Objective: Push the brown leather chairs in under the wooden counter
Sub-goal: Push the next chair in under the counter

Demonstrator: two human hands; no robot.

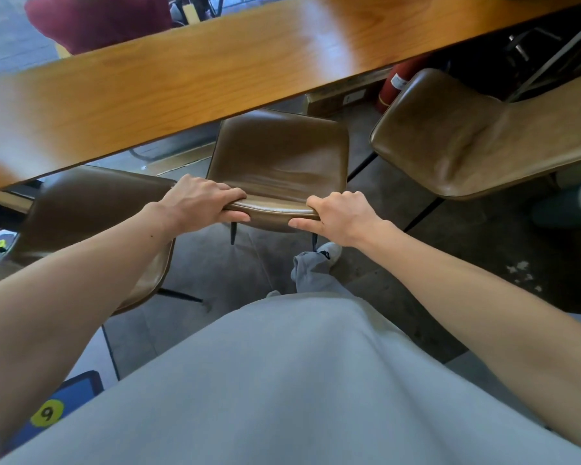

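Three brown leather chairs stand along the wooden counter [188, 72], which runs diagonally across the top. The middle chair [279, 156] faces the counter, its seat front just under the counter's edge. My left hand [203, 203] grips the top of its backrest on the left, fingers over the rim and thumb below. My right hand [341, 216] grips the same rim on the right. The left chair [91, 209] sits partly under the counter, behind my left forearm. The right chair [457, 135] stands further out, angled away.
A red fire extinguisher [394, 83] lies under the counter at the back. My grey-clad leg and white shoe [329, 251] are just behind the middle chair. A second person's foot [567, 206] shows at the right edge. A blue mat with a yellow number sticker [47, 412] lies lower left.
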